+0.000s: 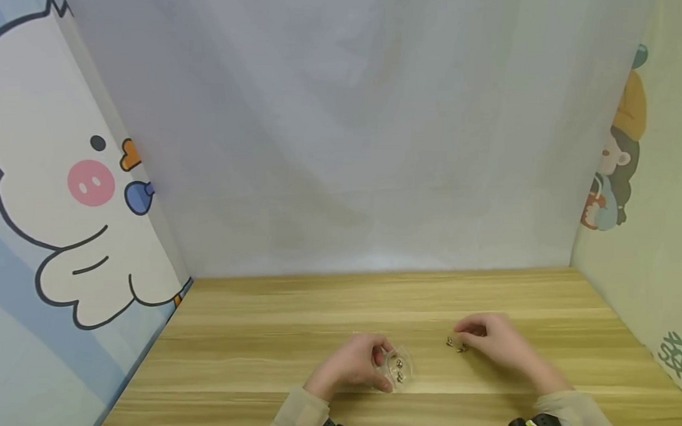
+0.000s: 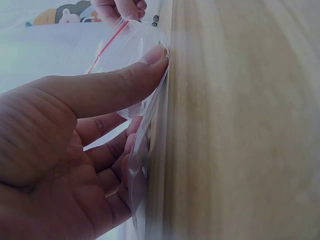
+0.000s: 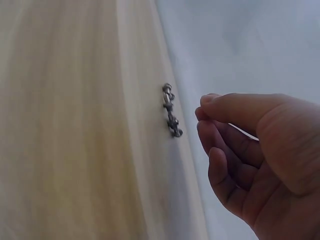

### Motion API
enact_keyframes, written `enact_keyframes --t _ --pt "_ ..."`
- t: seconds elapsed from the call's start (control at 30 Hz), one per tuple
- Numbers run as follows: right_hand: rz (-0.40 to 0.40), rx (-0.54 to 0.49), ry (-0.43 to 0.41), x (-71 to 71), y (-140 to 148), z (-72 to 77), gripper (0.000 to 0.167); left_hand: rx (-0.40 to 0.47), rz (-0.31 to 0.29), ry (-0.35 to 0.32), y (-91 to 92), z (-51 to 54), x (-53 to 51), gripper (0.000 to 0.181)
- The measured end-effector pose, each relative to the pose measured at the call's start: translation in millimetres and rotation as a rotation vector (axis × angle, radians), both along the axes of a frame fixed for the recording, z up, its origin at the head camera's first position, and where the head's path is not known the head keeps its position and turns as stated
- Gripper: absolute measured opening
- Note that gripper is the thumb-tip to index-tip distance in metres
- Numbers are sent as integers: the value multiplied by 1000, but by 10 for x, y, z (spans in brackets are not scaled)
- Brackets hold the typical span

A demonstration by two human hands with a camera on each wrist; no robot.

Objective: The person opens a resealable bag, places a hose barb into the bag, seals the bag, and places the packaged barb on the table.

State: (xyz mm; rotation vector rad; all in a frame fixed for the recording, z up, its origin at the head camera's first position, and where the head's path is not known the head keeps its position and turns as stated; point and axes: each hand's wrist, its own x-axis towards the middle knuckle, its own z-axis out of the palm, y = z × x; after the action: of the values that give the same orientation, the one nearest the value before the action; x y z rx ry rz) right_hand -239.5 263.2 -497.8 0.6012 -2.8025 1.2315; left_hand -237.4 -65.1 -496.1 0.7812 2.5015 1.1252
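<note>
In the head view, a clear plastic zip bag (image 1: 408, 366) lies low over the table with small metal screws (image 1: 400, 377) showing in it. My left hand (image 1: 363, 363) pinches this bag between thumb and fingers; the left wrist view shows its red seal line (image 2: 107, 46). To the right, my right hand (image 1: 497, 341) hovers beside several small shiny screws (image 1: 449, 341) on the wood. From the right wrist, those loose screws (image 3: 170, 110) lie in a short row, apart from the fingertips (image 3: 209, 98). Thumb and index finger meet there, and nothing shows between them.
The wood-grain table (image 1: 258, 335) runs back to a pale hanging sheet (image 1: 377, 145). A panel with a cartoon bird (image 1: 49, 165) borders the left side, and a pale printed panel (image 1: 655, 249) borders the right.
</note>
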Motion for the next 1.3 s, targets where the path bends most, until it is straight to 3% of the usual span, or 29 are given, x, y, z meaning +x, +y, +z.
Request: enact_keyframes --t 0.23,0.47,0.77,1.3 --pt "-66 46 8 -14 147 -10 14 2 7 -3 0 11 4 54" --pt "-9 37 -67 -33 221 -90 19 10 10 -16 -4 14 19 52" --pt "14 41 -70 -31 207 -103 22 10 7 -17 -6 7 4 52" --pt "-19 50 -102 -18 176 -103 16 10 9 -24 3 6 9 54"
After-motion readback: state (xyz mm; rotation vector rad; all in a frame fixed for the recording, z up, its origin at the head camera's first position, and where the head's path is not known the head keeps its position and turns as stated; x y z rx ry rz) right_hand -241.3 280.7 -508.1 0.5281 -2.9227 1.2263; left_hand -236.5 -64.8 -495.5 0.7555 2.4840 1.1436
